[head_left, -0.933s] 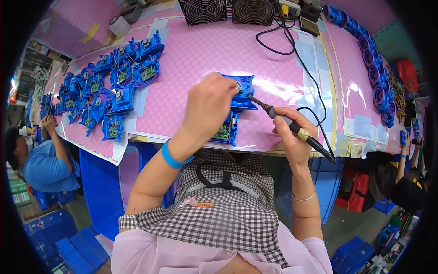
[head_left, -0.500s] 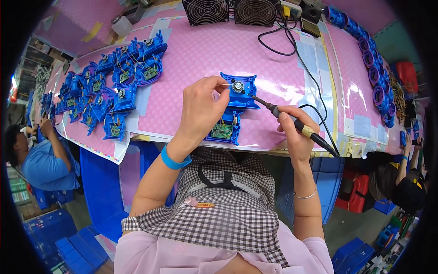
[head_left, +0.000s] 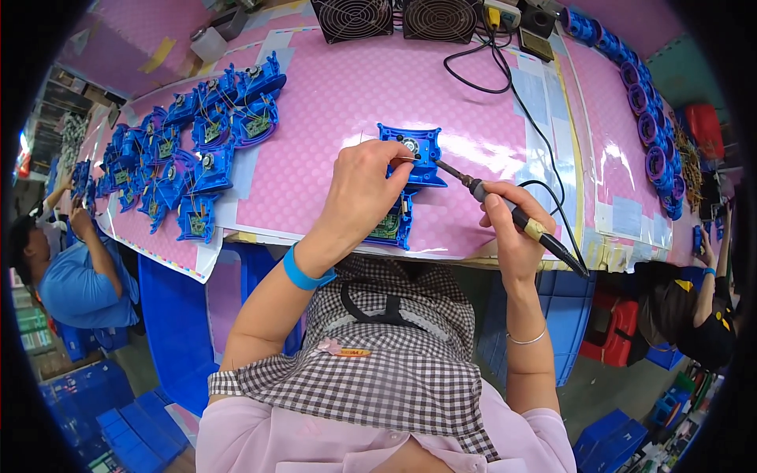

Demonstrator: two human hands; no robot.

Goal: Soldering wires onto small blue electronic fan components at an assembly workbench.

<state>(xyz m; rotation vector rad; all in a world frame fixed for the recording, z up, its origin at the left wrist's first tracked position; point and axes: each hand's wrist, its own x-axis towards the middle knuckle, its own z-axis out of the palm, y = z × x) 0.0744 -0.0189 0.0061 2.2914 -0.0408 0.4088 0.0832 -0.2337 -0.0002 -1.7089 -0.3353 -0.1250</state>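
Casing: just right of left fingers
Speaker: on casing, at left fingertips
Wire: between left fingers
Board: body side of left fingers
Iron: in right fingers, tip beside casing
Fans: beyond all fingers
Units: left of left fingers
Rings: right of right fingers

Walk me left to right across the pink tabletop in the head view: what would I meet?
Group of blue plastic shells → left hand → right hand holding a soldering iron → row of round blue parts.
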